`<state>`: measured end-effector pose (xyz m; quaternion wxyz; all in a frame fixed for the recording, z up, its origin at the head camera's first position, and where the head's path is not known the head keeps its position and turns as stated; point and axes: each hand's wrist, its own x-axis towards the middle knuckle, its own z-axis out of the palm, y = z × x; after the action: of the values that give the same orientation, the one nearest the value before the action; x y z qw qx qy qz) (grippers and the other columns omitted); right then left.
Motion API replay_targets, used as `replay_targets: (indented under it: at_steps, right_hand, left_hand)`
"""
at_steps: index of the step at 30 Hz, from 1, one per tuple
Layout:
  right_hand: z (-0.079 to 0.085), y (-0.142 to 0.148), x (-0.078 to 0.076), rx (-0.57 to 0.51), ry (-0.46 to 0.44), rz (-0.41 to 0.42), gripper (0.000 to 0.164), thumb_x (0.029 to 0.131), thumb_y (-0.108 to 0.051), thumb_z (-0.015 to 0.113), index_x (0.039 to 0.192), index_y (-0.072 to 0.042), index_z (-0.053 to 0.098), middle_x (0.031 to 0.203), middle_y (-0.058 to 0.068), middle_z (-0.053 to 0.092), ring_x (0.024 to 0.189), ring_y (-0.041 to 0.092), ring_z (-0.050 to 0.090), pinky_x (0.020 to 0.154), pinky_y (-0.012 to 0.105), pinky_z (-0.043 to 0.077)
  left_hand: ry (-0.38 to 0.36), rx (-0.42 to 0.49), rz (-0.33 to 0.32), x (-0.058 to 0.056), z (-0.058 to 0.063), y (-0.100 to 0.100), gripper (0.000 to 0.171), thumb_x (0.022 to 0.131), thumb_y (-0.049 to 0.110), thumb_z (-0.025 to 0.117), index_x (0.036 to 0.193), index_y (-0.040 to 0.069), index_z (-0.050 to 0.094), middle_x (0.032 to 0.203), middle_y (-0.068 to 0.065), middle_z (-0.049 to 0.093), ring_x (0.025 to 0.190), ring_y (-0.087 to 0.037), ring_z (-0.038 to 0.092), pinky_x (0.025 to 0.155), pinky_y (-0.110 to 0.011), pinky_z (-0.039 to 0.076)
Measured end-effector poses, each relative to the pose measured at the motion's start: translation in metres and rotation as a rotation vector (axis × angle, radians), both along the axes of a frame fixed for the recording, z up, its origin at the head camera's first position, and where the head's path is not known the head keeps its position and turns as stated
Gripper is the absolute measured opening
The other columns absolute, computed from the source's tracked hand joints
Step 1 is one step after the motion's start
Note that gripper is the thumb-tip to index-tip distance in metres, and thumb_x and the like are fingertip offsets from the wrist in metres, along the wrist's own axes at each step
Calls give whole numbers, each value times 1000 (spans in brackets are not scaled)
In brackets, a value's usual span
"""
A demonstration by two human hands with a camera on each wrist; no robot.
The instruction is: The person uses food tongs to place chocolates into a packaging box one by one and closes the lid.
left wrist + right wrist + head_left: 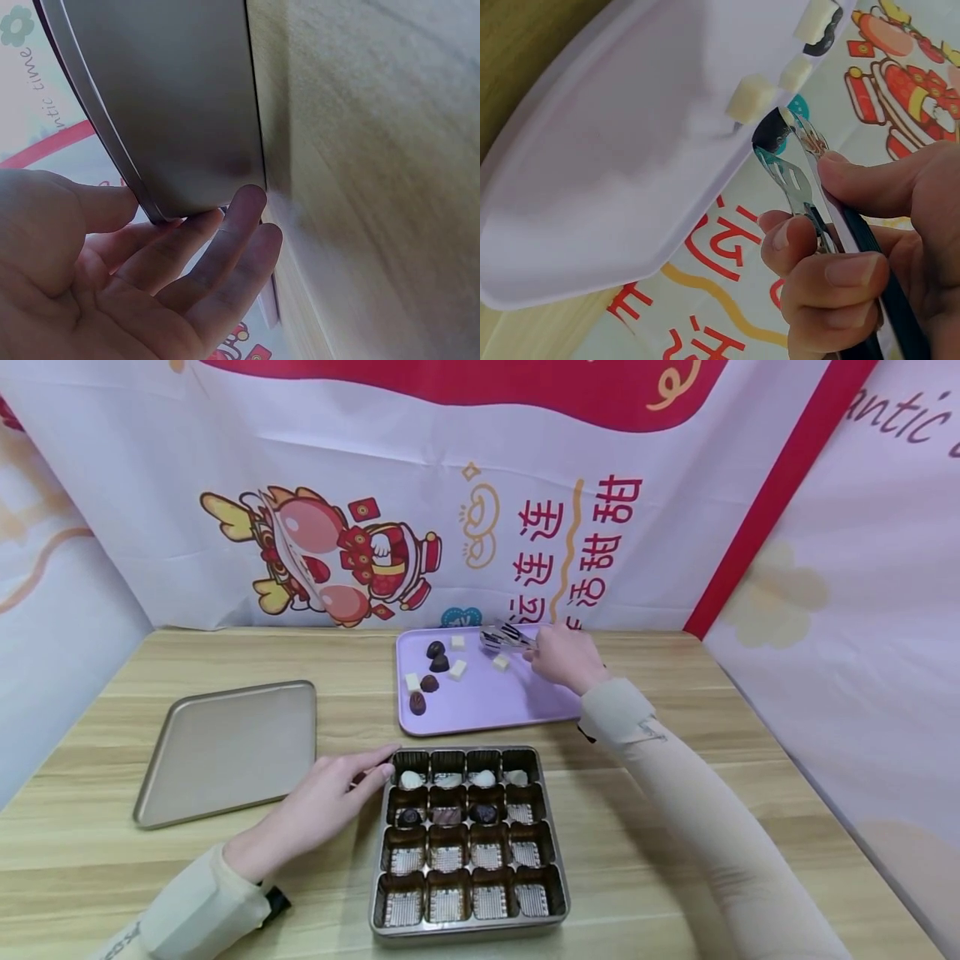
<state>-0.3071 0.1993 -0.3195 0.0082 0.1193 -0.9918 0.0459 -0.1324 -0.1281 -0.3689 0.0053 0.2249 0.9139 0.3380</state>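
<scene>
My right hand (pixel 566 658) holds small serving tongs (pixel 508 637) over the lilac tray (pixel 517 710). In the right wrist view, a dark chocolate (pixel 771 131) sits between the forked tips, beside a pale cube-shaped chocolate (pixel 751 97). At the back left corner of a metal box (pixel 468 932), my left hand (pixel 315 806) grips the rim with the thumb on one side and fingers round the other, as the left wrist view shows. The box has a brown compartment liner (pixel 468 868). Pale chocolates (pixel 447 780) fill its back row; 3 dark ones (pixel 447 816) lie in the second.
More dark chocolates (pixel 429 683) and white cubes (pixel 457 670) lie on the tray's left half. A bronze metal lid or tray (pixel 232 752) rests at the left of the wooden table (pixel 645 860). A printed cloth (pixel 480 452) hangs behind.
</scene>
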Motion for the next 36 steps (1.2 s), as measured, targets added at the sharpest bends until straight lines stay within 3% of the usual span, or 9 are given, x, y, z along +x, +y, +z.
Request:
replay_targets:
  at_steps: [3,6,9,14,19,22,25,33,36]
  right_hand:
    - [2,1,8,2,19,7,41,96,-36,63,65,-12,54,66,5,55,59,20,51,51,36,46]
    - [5,3,19,-14,35,5,39,95,-37,64,67,-11,54,65,5,54,59,21,51,51,37,45]
    - [9,5,32,-31,63,14,35,95,-37,65,74,-10,59,69,7,55,62,23,52,52,40,46]
    - [14,9,58,-35,128,73,28,93,-36,67,87,-8,66,74,8,57,63,25,52,51,44,46]
    - [18,16,83,-45,198,150,29,92,-34,69,76,-11,61,63,3,52,55,21,48,45,40,42]
    - [22,21,98,-50,231,180,32,93,-34,68,72,-13,57,59,1,48,52,19,46,45,39,40]
    - [26,27,111,-63,235,193,34,94,-34,67,70,-15,52,57,0,44,52,18,45,45,38,39]
    - [37,38,144,-105,223,245,28,94,-34,67,73,-20,57,55,-7,42,52,14,44,44,35,38]
    - [43,41,156,-121,213,259,23,95,-34,67,78,-20,60,56,-9,42,53,12,43,45,34,38]
  left_hand:
    - [4,-4,2,-1,-2,0,44,104,29,51,143,9,51,135,-21,54,102,-27,64,97,-53,46]
    - [0,-7,3,-1,-3,0,44,104,29,51,143,9,50,135,-22,54,87,-22,64,95,-51,48]
    - [7,-10,8,-1,-2,0,44,104,30,51,143,9,51,135,-21,54,93,-22,64,96,-51,47]
    - [13,-8,2,0,0,1,44,105,31,50,142,9,52,134,-22,55,79,-15,62,92,-50,50]
    - [23,4,-3,1,0,1,43,104,30,51,142,9,52,134,-21,55,101,-26,65,96,-52,47]
    - [22,3,-3,1,0,1,43,104,31,51,142,9,52,133,-21,56,96,-26,66,96,-52,47]
    - [19,-5,1,0,-1,1,44,105,32,50,142,8,52,132,-21,57,82,-19,64,94,-51,48]
    - [27,1,-4,0,-1,0,44,105,30,50,141,6,52,135,-20,55,104,-27,64,97,-53,45]
    - [21,-1,-1,0,0,0,45,105,31,50,142,7,52,134,-20,56,85,-20,66,94,-51,49]
